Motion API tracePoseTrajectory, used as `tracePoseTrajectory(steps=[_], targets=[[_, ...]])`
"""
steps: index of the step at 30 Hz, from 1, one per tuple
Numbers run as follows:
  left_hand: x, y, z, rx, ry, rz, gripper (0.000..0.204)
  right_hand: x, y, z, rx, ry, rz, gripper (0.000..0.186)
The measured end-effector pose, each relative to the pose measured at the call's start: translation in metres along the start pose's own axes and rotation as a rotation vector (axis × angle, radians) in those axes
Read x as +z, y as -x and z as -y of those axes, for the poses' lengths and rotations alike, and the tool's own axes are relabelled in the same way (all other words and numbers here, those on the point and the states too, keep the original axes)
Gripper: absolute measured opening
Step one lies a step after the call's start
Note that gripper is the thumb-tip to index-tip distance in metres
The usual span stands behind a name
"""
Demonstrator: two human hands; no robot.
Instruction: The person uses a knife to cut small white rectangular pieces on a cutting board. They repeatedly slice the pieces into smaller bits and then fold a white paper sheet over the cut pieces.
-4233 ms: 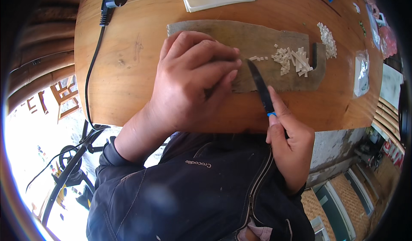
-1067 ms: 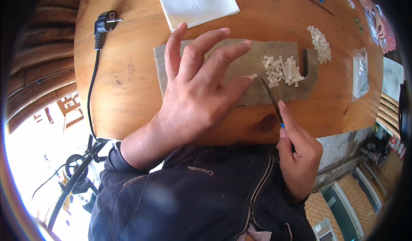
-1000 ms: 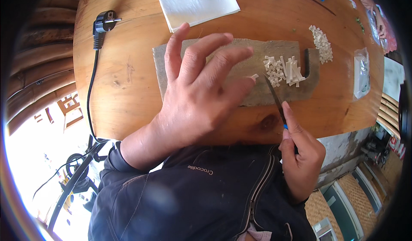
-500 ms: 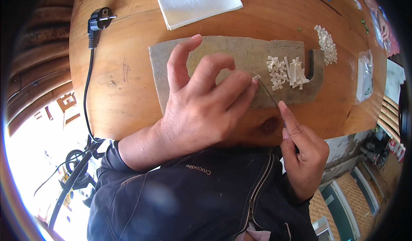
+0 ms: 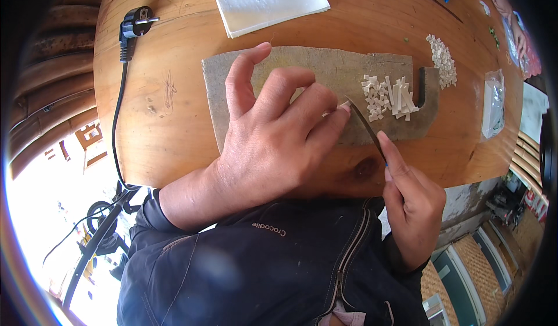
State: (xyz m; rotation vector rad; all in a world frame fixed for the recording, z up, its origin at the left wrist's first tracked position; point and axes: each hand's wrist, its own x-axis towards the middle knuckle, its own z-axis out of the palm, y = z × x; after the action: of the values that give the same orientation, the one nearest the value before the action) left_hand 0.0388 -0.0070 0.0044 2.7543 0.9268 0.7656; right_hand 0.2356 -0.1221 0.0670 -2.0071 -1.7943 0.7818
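My left hand [image 5: 276, 131] rests over a worn wooden cutting board [image 5: 343, 64]. Its index finger and another finger are crooked outward, while the rest hold down a pale strip [image 5: 345, 103] whose end barely shows at the fingertips. In my right hand [image 5: 411, 201] is a thin knife [image 5: 371, 131], index finger laid along it, the blade's tip beside that strip end. To the right on the board lie a loose cluster of small pale cubes [image 5: 375, 102] and a bundle of pale strips [image 5: 402, 98]. My left hand hides most of the held strip.
A stack of white sheets [image 5: 270, 3] lies beyond the board. On the table's left is a black power plug [image 5: 136, 24] with its cord. A pile of pale bits [image 5: 442, 61] and a clear plastic packet [image 5: 493, 105] lie right. Another person's hand [image 5: 519, 38] shows at far right.
The knife blade has tilted so more of its flat side shows, and my right hand has shifted slightly. My left hand stays nearly in place on the strip.
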Motion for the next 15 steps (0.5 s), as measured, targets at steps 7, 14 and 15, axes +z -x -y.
tracePoseTrajectory(steps=[7, 14, 15], targets=[[-0.001, 0.001, -0.001, 0.0, -0.014, 0.002, 0.033, 0.0, 0.006, 0.001, 0.042, 0.031, 0.02, 0.069], [0.003, 0.0, 0.002, -0.001, -0.025, -0.019, 0.032, 0.004, 0.008, -0.001, 0.048, -0.058, -0.003, 0.07], [0.002, 0.0, 0.002, -0.004, -0.021, -0.018, 0.032, 0.005, 0.007, -0.001, 0.042, -0.062, -0.007, 0.07]])
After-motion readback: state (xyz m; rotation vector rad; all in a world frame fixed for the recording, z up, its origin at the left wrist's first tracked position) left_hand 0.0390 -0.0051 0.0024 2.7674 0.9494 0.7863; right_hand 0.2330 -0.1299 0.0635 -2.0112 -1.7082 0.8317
